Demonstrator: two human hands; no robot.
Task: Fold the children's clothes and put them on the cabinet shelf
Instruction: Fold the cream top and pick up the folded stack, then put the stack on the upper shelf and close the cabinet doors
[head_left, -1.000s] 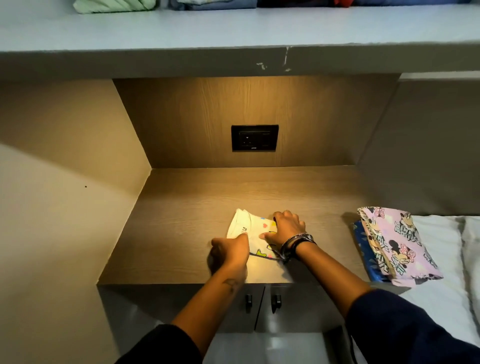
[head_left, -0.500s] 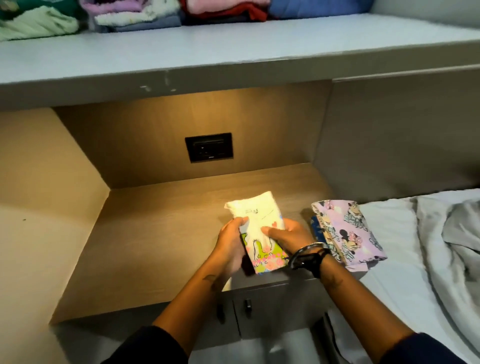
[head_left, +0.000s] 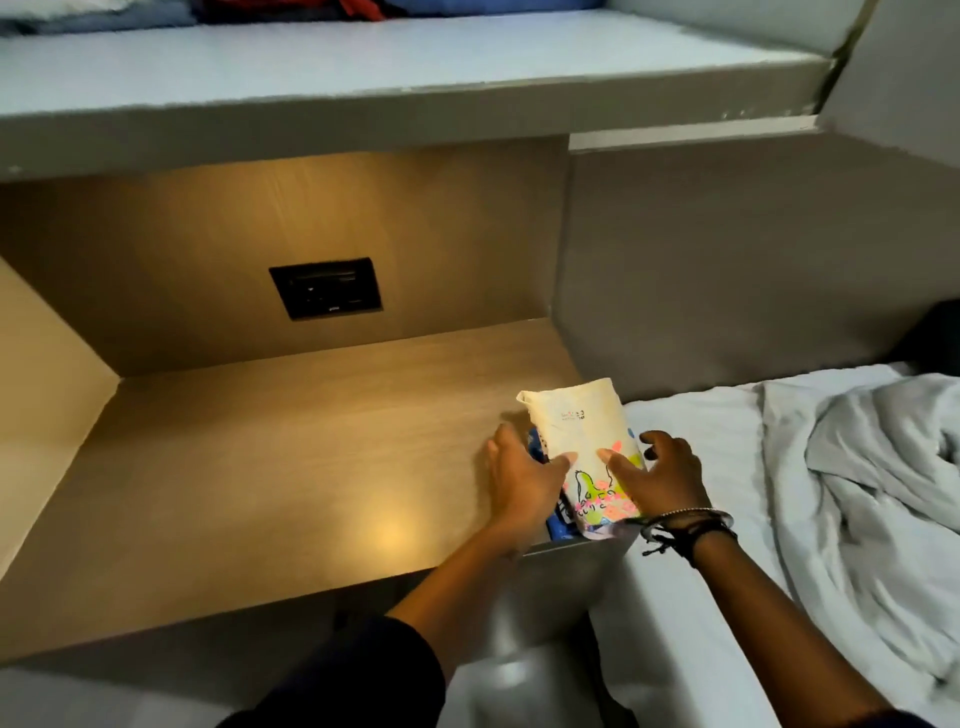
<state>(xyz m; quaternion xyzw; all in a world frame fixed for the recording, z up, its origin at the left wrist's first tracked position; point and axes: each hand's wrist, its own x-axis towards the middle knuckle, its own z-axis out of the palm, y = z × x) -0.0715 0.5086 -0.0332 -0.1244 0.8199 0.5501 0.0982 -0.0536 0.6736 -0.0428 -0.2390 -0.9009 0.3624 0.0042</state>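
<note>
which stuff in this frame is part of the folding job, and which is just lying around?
Job: white printed garment, gripped by left hand and right hand; blue garment under it; upper shelf; folded clothes on that shelf.
Lying about: wall socket; bed sheet; crumpled blanket; wooden counter.

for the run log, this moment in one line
left hand holds folded shirt; right hand holds it too; shirt lies on blue clothes

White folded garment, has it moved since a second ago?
Yes. The white folded garment went right: from below the wall socket to the right edge of the wooden counter.
</note>
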